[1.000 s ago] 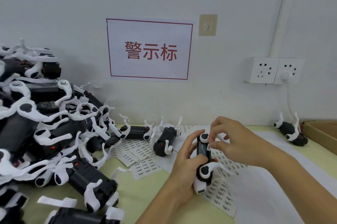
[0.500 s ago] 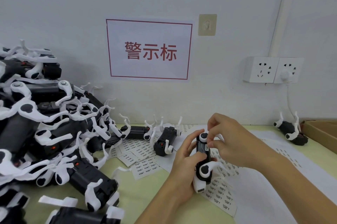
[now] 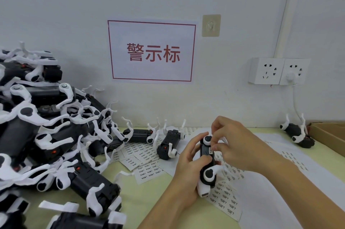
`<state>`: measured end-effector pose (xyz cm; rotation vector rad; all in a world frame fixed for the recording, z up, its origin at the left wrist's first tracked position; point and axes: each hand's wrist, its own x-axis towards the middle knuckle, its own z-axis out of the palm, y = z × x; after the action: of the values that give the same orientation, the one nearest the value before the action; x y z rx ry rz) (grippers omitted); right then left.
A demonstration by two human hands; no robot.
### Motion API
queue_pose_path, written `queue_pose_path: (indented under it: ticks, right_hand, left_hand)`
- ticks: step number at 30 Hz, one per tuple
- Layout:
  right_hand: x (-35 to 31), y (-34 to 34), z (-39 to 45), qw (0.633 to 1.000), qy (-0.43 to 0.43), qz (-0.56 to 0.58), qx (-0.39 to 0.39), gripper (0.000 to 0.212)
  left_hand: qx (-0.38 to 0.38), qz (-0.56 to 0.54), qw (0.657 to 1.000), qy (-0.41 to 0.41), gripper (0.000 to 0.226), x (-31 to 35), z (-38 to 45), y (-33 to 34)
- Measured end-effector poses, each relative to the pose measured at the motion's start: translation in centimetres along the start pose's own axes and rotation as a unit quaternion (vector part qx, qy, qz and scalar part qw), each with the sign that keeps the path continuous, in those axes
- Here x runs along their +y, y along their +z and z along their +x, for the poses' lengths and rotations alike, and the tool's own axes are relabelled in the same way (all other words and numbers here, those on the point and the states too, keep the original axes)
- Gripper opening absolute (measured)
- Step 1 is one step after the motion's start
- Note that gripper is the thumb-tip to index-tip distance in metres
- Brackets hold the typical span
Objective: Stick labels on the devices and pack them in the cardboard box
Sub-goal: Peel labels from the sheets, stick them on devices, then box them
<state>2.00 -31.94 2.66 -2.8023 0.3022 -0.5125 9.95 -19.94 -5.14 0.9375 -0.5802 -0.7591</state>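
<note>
My left hand (image 3: 188, 169) grips a black device with white arms (image 3: 206, 165), held upright above the label sheets. My right hand (image 3: 231, 143) has its curled fingertips on the device's upper right side, where a small white label (image 3: 211, 151) sits. Sheets of small printed labels (image 3: 143, 159) lie on the table under and left of my hands. A large heap of the same devices (image 3: 46, 144) fills the left side. The cardboard box (image 3: 328, 135) shows only its corner at the right edge.
Two loose devices (image 3: 168, 144) lie beyond the label sheets near the wall. Another device (image 3: 296, 135) rests beside the box. A wall socket with a plugged white cable (image 3: 291, 77) hangs above it. White backing paper (image 3: 280, 191) covers the table's right part.
My right hand has slid a little left and closer onto the device's upper side. The left hand and the device have stayed almost still.
</note>
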Motion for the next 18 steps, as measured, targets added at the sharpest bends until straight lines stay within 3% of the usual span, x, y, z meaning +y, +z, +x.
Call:
queue_pose_path:
  ticks: [18]
  right_hand:
    - [0.24,0.31,0.29,1.000,0.005,0.018,0.002,0.039]
  left_hand:
    - [0.001,0.006,1.000,0.012,0.056,-0.30,0.23,-0.12]
